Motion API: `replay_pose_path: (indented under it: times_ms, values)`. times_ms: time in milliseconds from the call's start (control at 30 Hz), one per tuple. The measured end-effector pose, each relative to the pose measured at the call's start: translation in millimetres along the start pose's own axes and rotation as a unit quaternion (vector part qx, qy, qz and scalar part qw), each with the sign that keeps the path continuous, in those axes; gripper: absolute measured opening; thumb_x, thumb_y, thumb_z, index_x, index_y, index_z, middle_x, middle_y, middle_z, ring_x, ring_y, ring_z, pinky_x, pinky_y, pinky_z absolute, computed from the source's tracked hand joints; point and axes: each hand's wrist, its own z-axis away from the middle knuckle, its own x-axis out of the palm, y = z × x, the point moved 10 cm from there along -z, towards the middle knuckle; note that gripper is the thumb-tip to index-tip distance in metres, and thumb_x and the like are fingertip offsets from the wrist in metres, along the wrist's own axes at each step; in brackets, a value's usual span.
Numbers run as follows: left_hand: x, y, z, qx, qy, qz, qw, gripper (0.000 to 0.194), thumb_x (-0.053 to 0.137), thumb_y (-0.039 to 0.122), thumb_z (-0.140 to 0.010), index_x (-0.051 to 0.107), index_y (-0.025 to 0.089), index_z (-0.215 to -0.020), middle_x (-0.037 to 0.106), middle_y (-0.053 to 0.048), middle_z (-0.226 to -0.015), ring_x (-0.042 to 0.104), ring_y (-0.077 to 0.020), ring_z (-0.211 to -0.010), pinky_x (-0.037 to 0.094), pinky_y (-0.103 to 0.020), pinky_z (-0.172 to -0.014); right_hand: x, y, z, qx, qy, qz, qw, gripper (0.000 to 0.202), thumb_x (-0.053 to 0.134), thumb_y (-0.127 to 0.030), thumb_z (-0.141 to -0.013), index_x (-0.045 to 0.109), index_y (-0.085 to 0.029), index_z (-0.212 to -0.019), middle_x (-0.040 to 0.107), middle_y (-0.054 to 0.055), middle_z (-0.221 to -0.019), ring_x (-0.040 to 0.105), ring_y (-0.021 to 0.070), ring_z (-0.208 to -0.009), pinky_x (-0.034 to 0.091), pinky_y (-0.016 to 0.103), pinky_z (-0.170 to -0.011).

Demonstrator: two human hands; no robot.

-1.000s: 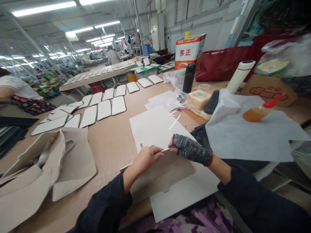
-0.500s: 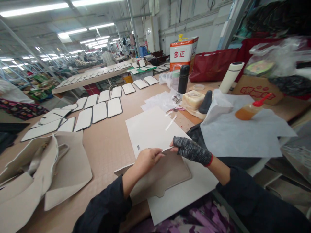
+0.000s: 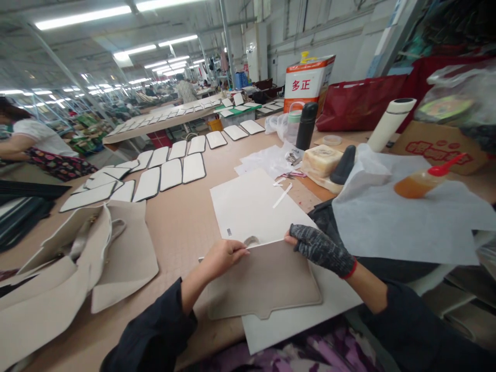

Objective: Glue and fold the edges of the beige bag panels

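Observation:
Between my hands is a taupe leather bag panel [image 3: 263,281], its upper edge pinched on both sides and a small notched tab at its lower edge. My bare left hand [image 3: 225,258] closes on the upper left edge. On the upper right edge, my right hand [image 3: 320,248], in a dark grey fingerless glove, grips with thumb and fingers. A curved strap-like piece [image 3: 251,241] shows just behind the edge. Under the panel lies a large white sheet [image 3: 256,204] with a small printed label. Narrow white strips [image 3: 282,196] rest on the sheet's right side.
At left lies a partly assembled beige bag [image 3: 89,253]. Rows of dark-edged white panels [image 3: 170,173] cover the table's far side. To the right are a glue bottle [image 3: 420,183], a black flask [image 3: 307,125], a white flask [image 3: 391,124] and a tin can [image 3: 308,82]. Another person [image 3: 39,139] is at far left.
My hands have moved apart along the panel's upper edge, left hand leftward, and the panel now lies flatter and straighter. The view has turned left, bringing another person into sight.

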Motion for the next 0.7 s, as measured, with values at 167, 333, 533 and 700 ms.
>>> replay_pose_path:
  times_ms: [167, 333, 533, 700]
  values:
    - [-6.0, -6.4, 11.6, -0.014, 0.006, -0.016, 1.000, 0.027, 0.049, 0.032, -0.085, 0.071, 0.017, -0.088, 0.071, -0.004, -0.077, 0.060, -0.0142, -0.067, 0.039, -0.019, -0.058, 18.3, -23.5, -9.5, 0.006, -0.053, 0.126, 0.991, 0.027, 0.042, -0.034, -0.090, 0.062, -0.016, -0.087, 0.065, 0.011, -0.083, 0.061, 0.0232, -0.080, 0.047, 0.035, -0.073]
    - [-8.9, -2.4, 16.7, 0.009, -0.001, -0.032, 0.999, 0.027, 0.048, 0.033, -0.086, 0.071, 0.018, -0.089, 0.071, -0.004, -0.076, 0.060, -0.0132, -0.066, 0.038, -0.019, -0.058, 26.1, -40.1, -7.3, -0.022, -0.053, 0.205, 0.977, 0.034, 0.036, -0.034, -0.092, 0.059, -0.017, -0.074, 0.062, 0.010, -0.070, 0.058, 0.0228, -0.067, 0.044, 0.034, -0.064]
    - [-14.7, -9.5, 26.6, 0.023, 0.010, -0.054, 0.998, 0.027, 0.046, 0.030, -0.087, 0.070, 0.018, -0.089, 0.071, -0.004, -0.081, 0.061, -0.0136, -0.070, 0.040, -0.020, -0.063, 12.7, -24.5, 12.0, -0.015, -0.018, 0.120, 0.992, 0.030, 0.038, -0.031, -0.092, 0.064, -0.015, -0.089, 0.068, 0.009, -0.084, 0.064, 0.0201, -0.078, 0.049, 0.031, -0.073]
    - [-19.7, 5.7, 27.2, 0.040, 0.048, -0.082, 0.995, 0.025, 0.047, 0.031, -0.087, 0.070, 0.020, -0.088, 0.072, -0.003, -0.079, 0.062, -0.0143, -0.069, 0.042, -0.021, -0.063, -3.8, -20.5, 52.1, 0.035, -0.010, 0.059, 0.998, 0.030, 0.044, -0.035, -0.087, 0.067, -0.016, -0.085, 0.070, 0.013, -0.082, 0.066, 0.0261, -0.074, 0.053, 0.040, -0.069]
